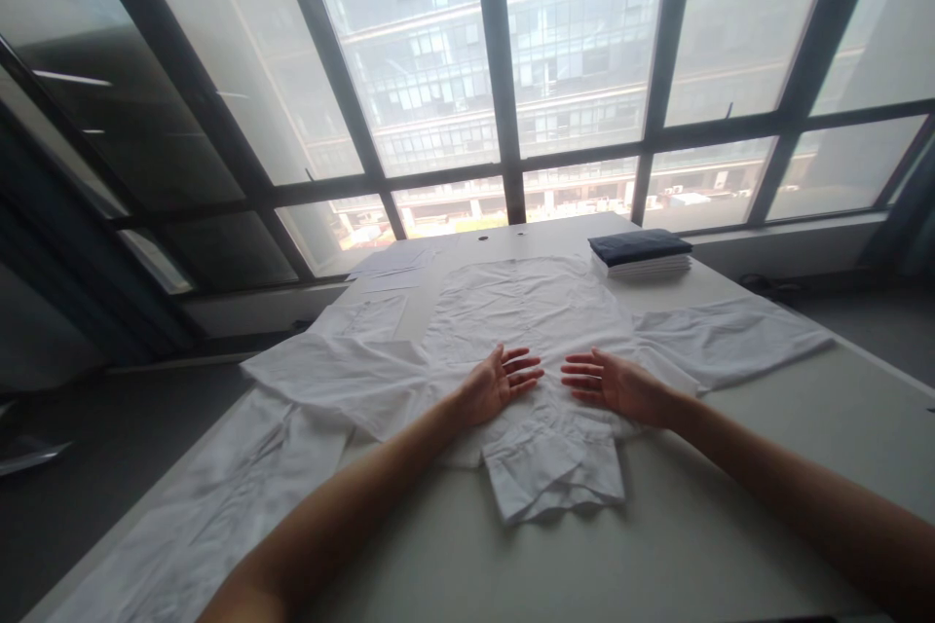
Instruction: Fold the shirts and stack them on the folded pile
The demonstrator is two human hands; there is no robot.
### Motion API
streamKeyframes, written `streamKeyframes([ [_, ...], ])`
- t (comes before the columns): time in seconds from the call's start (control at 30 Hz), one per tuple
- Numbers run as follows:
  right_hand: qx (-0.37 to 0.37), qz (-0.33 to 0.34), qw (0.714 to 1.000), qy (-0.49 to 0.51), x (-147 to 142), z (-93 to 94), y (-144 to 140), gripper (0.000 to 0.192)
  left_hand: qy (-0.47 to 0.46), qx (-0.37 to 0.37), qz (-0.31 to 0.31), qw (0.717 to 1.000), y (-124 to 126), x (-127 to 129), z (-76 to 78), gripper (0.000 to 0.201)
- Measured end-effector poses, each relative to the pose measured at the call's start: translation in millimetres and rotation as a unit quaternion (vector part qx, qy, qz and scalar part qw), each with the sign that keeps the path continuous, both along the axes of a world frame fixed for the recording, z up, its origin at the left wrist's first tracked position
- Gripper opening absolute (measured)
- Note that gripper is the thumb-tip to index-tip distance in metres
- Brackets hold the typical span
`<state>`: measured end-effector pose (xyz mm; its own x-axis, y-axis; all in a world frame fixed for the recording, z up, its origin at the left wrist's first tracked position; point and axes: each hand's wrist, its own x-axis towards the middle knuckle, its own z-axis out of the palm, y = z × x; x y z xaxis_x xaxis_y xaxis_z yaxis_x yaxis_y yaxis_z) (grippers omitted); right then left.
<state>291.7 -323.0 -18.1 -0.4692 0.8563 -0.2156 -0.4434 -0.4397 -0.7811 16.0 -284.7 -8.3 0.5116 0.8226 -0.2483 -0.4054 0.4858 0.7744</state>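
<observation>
A white shirt (533, 311) lies spread flat on the white table (730, 506), sleeves out to both sides and its collar end toward me. My left hand (501, 380) rests flat on the shirt's near middle, fingers apart and pointing right. My right hand (614, 382) lies flat beside it, fingers apart and pointing left. The fingertips of the two hands are a short gap apart. Neither hand holds anything.
A stack of folded garments (641, 253), dark on top and white below, sits at the table's far right. More white garments (219, 496) lie along the left side and at the far left corner (391, 263). Large windows stand behind the table.
</observation>
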Motion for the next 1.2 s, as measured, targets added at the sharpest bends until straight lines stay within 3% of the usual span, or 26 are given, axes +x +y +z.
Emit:
streamKeyframes([
  [1.2, 0.0, -0.001, 1.0, 0.003, 0.7, -1.2, 0.1, 0.035, 0.001, -0.006, 0.004, 1.0, 0.8, -0.1, -1.0, 0.052],
])
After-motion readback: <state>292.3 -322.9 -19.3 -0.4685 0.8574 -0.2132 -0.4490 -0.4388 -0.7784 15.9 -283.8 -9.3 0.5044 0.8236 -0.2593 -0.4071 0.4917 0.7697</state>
